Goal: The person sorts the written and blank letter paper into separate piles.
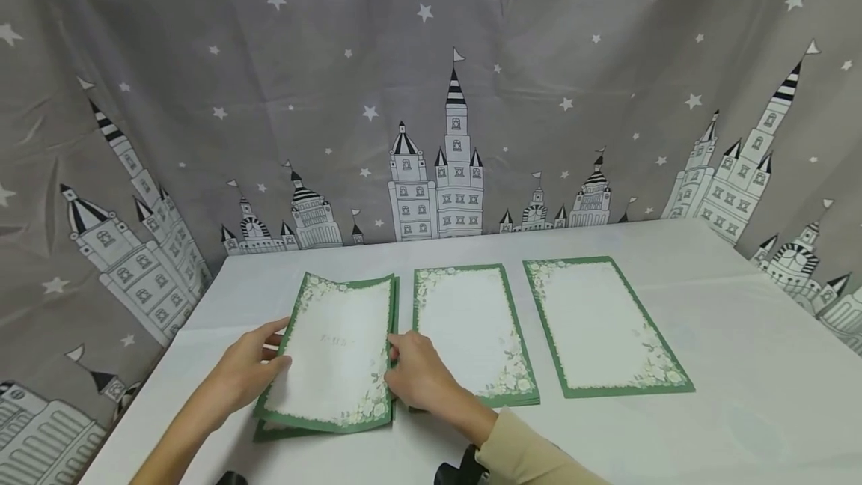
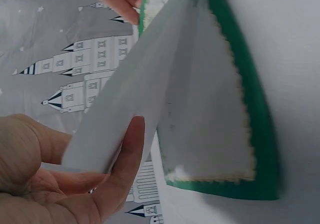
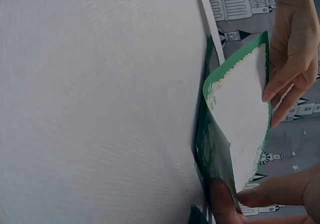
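A sheet of paper (image 1: 337, 365) with a green border and white flower corners is lifted, slightly bowed, over a like sheet (image 1: 276, 434) whose edges show beneath it. Faint marks run across its middle. My left hand (image 1: 249, 365) holds its left edge between thumb and fingers. In the left wrist view the left hand (image 2: 105, 184) grips the sheet's raised side, with the lower sheet (image 2: 210, 109) lying below. With thumb and forefinger, my right hand (image 1: 420, 373) pinches the right edge; the right wrist view shows the right hand (image 3: 280, 194) at that edge.
To the right lies a stack of matching bordered sheets (image 1: 465, 320), partly behind my right hand. Farther right is another bordered sheet (image 1: 606, 328). All rest on a white table (image 1: 741, 365), backed by a grey curtain (image 1: 552, 43) with castles and stars.
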`<state>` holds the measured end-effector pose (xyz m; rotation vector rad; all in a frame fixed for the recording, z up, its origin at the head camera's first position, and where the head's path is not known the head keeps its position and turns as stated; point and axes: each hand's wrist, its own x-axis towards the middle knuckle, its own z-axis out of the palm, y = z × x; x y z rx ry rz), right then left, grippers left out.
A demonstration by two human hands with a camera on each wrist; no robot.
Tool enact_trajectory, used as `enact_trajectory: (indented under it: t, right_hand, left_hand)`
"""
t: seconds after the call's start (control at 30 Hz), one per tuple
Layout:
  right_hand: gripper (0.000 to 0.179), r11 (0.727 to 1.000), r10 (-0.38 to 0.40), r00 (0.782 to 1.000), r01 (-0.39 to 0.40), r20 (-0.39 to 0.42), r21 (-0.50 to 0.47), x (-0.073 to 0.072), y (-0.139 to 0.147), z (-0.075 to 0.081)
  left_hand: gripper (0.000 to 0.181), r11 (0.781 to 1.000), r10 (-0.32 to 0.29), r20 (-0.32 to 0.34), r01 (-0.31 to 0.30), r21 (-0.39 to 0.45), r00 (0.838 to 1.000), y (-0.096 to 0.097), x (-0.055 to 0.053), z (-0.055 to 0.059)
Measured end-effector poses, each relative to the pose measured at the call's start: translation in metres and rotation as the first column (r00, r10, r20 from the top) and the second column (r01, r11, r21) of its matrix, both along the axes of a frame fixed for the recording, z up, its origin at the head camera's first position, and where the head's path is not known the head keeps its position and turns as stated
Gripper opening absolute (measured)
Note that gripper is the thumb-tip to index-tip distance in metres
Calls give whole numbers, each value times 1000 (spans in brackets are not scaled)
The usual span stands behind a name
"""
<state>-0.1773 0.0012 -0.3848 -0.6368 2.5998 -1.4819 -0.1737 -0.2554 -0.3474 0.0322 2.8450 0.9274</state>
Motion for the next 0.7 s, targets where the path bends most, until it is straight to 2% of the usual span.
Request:
enact_trajectory:
  t: [0.2,0.5,0.7]
  right_hand:
    - [34,997,-7,998,11,-56,71,-3,-1,-2]
    - [21,981,-36,999,35,3,191,-4,-5,7]
    - [7,973,-46,998,37,34,226,-4,-7,7]
  left_hand:
    - [66,999,7,-3,-7,-45,1000,0,-3,-7]
    - [68,993,5,11,-4,-115,1000,0,-9,-17]
    - [64,985,-9,-30,3,-172,1000,6,-11,-23]
